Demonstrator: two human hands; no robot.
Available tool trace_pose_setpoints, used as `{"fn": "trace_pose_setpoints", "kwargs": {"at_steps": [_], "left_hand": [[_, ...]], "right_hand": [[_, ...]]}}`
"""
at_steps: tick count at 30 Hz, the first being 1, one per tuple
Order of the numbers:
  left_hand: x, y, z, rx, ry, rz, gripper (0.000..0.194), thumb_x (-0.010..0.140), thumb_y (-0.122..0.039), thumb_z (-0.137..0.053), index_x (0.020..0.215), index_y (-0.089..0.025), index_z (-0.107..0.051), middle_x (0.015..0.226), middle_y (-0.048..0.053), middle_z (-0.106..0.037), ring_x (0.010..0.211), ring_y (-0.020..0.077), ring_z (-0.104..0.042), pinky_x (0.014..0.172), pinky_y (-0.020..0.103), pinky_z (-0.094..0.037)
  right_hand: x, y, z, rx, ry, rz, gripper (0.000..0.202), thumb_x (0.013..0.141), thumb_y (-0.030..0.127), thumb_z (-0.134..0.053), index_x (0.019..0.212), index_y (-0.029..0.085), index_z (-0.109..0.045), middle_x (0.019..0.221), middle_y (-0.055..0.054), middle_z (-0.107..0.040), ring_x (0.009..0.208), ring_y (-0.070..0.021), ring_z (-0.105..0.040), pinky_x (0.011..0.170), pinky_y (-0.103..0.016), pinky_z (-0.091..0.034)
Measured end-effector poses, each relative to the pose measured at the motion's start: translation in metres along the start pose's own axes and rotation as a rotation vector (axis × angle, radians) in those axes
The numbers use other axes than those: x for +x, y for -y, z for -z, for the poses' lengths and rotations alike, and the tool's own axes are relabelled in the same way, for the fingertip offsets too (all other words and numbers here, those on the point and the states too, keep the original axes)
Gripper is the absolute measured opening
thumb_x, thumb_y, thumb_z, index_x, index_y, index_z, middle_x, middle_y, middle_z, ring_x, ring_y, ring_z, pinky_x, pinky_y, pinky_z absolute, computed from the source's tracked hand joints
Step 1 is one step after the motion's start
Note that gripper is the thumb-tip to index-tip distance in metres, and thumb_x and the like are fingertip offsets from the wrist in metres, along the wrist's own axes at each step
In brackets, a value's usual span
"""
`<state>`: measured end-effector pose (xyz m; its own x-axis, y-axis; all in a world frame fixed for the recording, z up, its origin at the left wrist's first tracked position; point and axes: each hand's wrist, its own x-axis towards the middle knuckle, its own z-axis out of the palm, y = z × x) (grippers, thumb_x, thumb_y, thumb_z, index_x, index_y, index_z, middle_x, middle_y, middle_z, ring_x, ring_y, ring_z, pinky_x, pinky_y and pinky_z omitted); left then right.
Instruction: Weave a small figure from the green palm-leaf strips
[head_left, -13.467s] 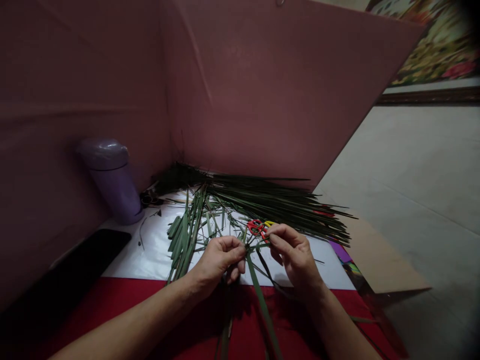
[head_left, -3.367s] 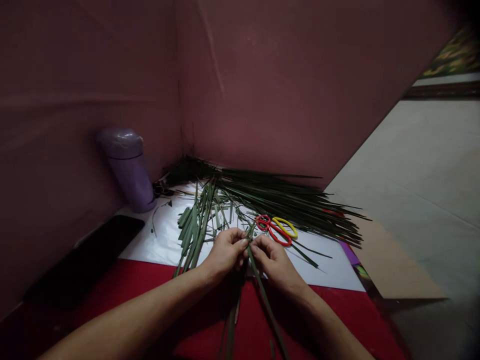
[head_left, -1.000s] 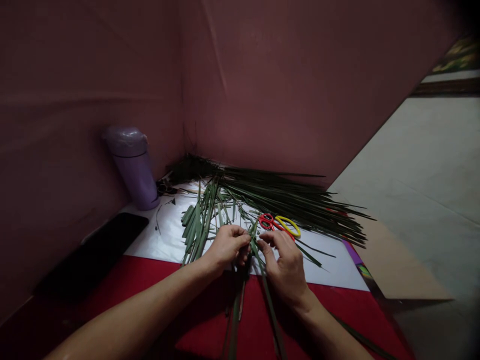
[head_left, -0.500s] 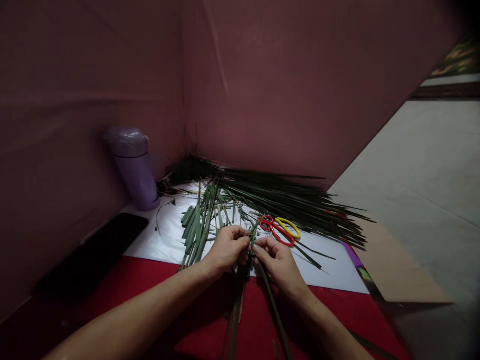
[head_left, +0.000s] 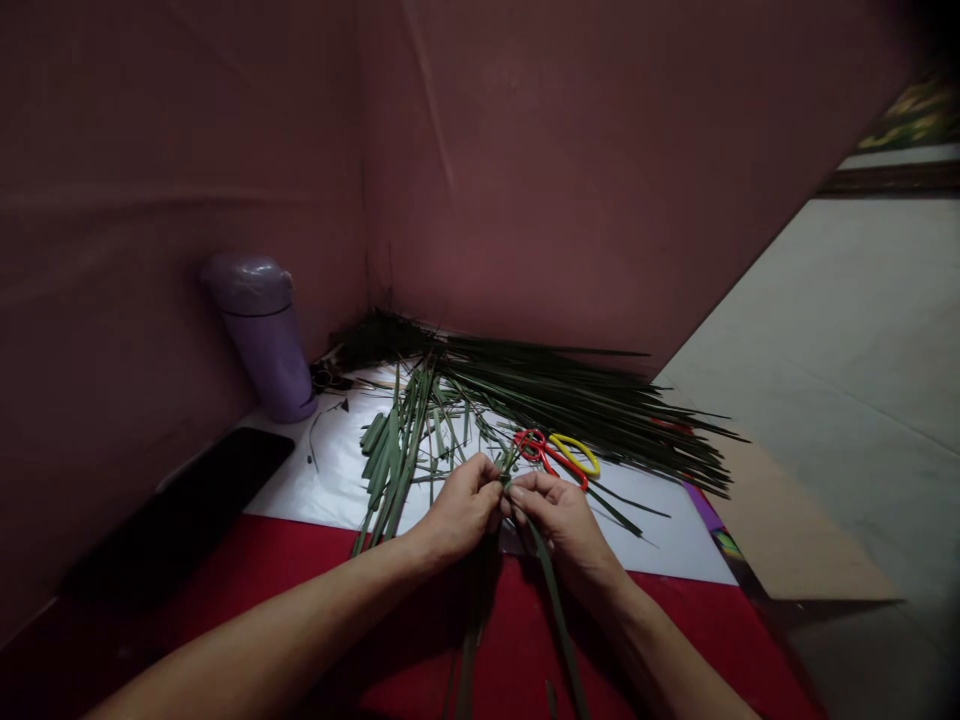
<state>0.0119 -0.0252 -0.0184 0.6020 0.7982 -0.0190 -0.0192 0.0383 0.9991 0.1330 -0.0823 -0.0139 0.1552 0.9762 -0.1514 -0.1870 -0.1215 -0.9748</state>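
Close together over the front edge of the white sheet [head_left: 675, 545], both my hands pinch long green leaf strips [head_left: 556, 610]. My left hand [head_left: 466, 505] is closed, thumb against fingers, on the strips' upper part. From the right, my right hand [head_left: 559, 515] grips the same strips between thumb and fingertips. The strips' tails hang down over the red cloth [head_left: 360, 640]; the spot where they meet is mostly hidden by my fingers. Just beyond my right hand lie scissors [head_left: 574, 465] with red and yellow handles.
A large bundle of long dark leaves [head_left: 585, 400] lies along the back wall. Shorter cut leaf pieces [head_left: 390, 450] are spread left of my hands. A purple tumbler [head_left: 270, 350] stands at the left wall, near a black flat object [head_left: 187, 510]. Cardboard [head_left: 795, 530] lies at right.
My hands stay together on the leaf strips, with small finger shifts and a slightly closer pinch. The view has moved slightly; the other objects lie as before.
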Motion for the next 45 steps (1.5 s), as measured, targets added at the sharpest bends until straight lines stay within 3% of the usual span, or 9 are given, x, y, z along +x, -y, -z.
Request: {"fn": "trace_pose_setpoints", "kwargs": {"at_steps": [10, 18, 25, 37, 45], "left_hand": [[-0.002, -0.001, -0.002, -0.066, 0.033, 0.037, 0.004, 0.073, -0.019, -0.043, 0.071, -0.018, -0.039, 0.049, -0.007, -0.044, 0.037, 0.0047, -0.035, 0.035, 0.016, -0.024], [-0.004, -0.001, -0.004, -0.144, 0.048, -0.017, 0.010, 0.073, -0.020, -0.044, 0.083, -0.016, -0.045, 0.053, -0.005, -0.049, 0.036, 0.0070, -0.042, 0.034, 0.018, -0.033], [-0.006, 0.003, -0.004, -0.088, 0.003, -0.041, 0.007, 0.074, -0.018, -0.045, 0.081, -0.015, -0.047, 0.058, -0.004, -0.051, 0.040, 0.0048, -0.043, 0.038, 0.017, -0.033], [-0.008, -0.002, -0.004, -0.090, -0.028, -0.011, 0.009, 0.071, -0.022, -0.052, 0.075, -0.014, -0.052, 0.059, -0.002, -0.054, 0.045, 0.0055, -0.042, 0.042, 0.017, -0.030], [-0.010, 0.002, -0.007, -0.119, -0.005, -0.032, 0.007, 0.075, -0.020, -0.046, 0.077, -0.015, -0.050, 0.057, -0.003, -0.051, 0.042, 0.0045, -0.038, 0.042, 0.017, -0.029]], "right_hand": [[-0.001, 0.001, -0.001, 0.193, 0.034, -0.052, 0.014, 0.066, 0.023, -0.066, 0.069, 0.014, -0.056, 0.051, 0.004, -0.054, 0.041, -0.0055, -0.043, 0.040, -0.017, -0.031], [0.001, -0.005, -0.002, 0.179, 0.093, 0.081, 0.013, 0.074, 0.026, -0.060, 0.071, 0.017, -0.052, 0.056, 0.003, -0.054, 0.047, -0.0121, -0.055, 0.048, -0.025, -0.043], [0.000, -0.005, -0.006, 0.135, -0.023, 0.088, 0.015, 0.072, 0.026, -0.064, 0.071, 0.016, -0.053, 0.053, 0.004, -0.054, 0.043, -0.0070, -0.047, 0.043, -0.019, -0.038], [0.000, -0.006, -0.005, 0.030, -0.075, 0.092, 0.020, 0.071, 0.030, -0.064, 0.069, 0.015, -0.052, 0.053, 0.002, -0.057, 0.044, -0.0074, -0.047, 0.042, -0.018, -0.035], [0.003, -0.003, -0.001, -0.009, -0.044, 0.071, 0.025, 0.068, 0.035, -0.066, 0.068, 0.015, -0.051, 0.050, 0.002, -0.058, 0.041, -0.0082, -0.048, 0.041, -0.019, -0.034]]}}
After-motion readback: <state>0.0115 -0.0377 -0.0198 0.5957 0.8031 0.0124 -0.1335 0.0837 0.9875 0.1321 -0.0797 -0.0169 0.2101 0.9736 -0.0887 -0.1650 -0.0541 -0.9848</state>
